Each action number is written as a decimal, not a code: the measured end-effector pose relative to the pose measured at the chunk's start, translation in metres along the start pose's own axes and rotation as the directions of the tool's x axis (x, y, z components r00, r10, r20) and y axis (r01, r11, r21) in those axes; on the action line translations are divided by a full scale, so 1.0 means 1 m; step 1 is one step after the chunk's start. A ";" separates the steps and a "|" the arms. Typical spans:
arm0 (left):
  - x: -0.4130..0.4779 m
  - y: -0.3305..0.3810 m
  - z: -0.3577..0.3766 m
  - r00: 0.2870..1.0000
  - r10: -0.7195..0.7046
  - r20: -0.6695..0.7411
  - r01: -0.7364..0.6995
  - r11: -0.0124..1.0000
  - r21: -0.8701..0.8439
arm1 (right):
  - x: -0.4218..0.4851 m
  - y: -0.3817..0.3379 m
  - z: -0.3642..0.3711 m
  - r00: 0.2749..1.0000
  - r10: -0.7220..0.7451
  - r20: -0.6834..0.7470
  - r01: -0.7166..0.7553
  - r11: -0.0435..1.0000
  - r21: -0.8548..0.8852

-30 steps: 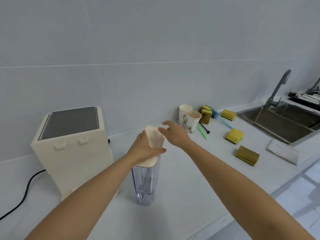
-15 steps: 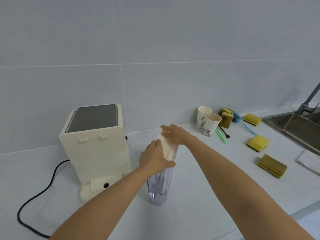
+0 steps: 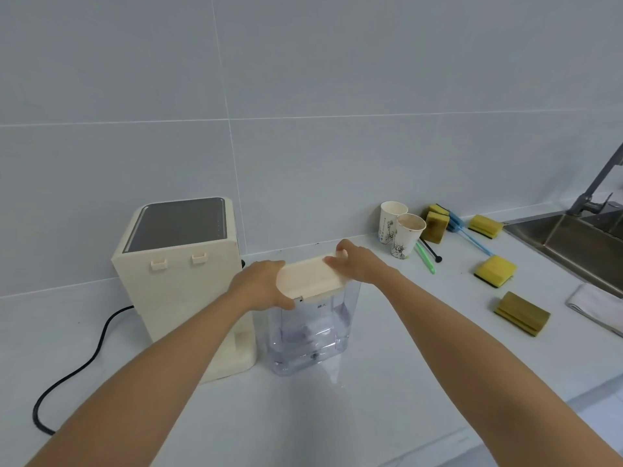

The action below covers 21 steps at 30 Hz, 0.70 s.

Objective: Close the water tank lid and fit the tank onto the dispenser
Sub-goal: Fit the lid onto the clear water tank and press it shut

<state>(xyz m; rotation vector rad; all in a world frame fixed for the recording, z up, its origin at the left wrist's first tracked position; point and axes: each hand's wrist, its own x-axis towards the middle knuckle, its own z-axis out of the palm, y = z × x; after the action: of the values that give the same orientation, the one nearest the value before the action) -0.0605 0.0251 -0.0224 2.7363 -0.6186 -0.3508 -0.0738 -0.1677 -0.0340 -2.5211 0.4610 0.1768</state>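
A clear plastic water tank (image 3: 308, 335) stands upright on the white counter, just right of the cream dispenser (image 3: 182, 274). Its cream lid (image 3: 308, 278) lies flat across the top. My left hand (image 3: 259, 286) grips the lid's left end and the tank's upper edge. My right hand (image 3: 357, 264) rests on the lid's right end, fingers pressed on top. A little water sits in the bottom of the tank. The dispenser's base plate is mostly hidden behind my left forearm.
A black power cord (image 3: 77, 365) runs left from the dispenser. Two paper cups (image 3: 401, 232), several yellow sponges (image 3: 494, 271), a green stick and a blue brush lie to the right. A steel sink (image 3: 580, 241) with a tap and a folded cloth (image 3: 596, 306) are at the far right.
The lid has gone from tilted up to lying flat on the tank. The tank now shows its broad side and stands closer to the dispenser. The camera has swung left.
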 end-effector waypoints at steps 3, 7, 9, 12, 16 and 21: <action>0.002 -0.010 -0.007 1.000 -0.003 -0.001 0.003 1.000 -0.022 | -0.007 0.006 0.002 1.000 0.013 -0.002 -0.013 0.999 0.049; 0.007 -0.019 -0.010 1.000 0.012 0.004 -0.012 0.998 -0.061 | -0.016 0.010 0.004 1.000 0.019 -0.009 -0.018 0.997 0.079; 0.008 -0.020 -0.010 1.000 0.030 0.007 -0.029 0.993 -0.113 | -0.021 0.012 0.005 1.000 0.020 -0.013 -0.019 0.997 0.078; 0.011 -0.026 -0.006 0.998 0.057 0.003 -0.055 0.974 -0.221 | -0.027 0.016 0.009 1.000 0.012 -0.013 -0.011 0.996 0.089; 0.015 -0.042 0.009 0.999 0.054 0.006 -0.048 0.923 -0.381 | -0.035 0.018 0.005 0.999 -0.020 0.033 0.014 0.988 0.155; 0.013 -0.054 0.024 0.998 0.004 0.063 0.035 0.800 -0.599 | -0.037 0.038 0.004 0.993 -0.060 0.102 0.015 0.918 0.395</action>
<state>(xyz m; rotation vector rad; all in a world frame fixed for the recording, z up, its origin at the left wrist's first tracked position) -0.0359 0.0601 -0.0659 2.1203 -0.4049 -0.5337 -0.1218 -0.1846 -0.0488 -2.1096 0.3612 0.1892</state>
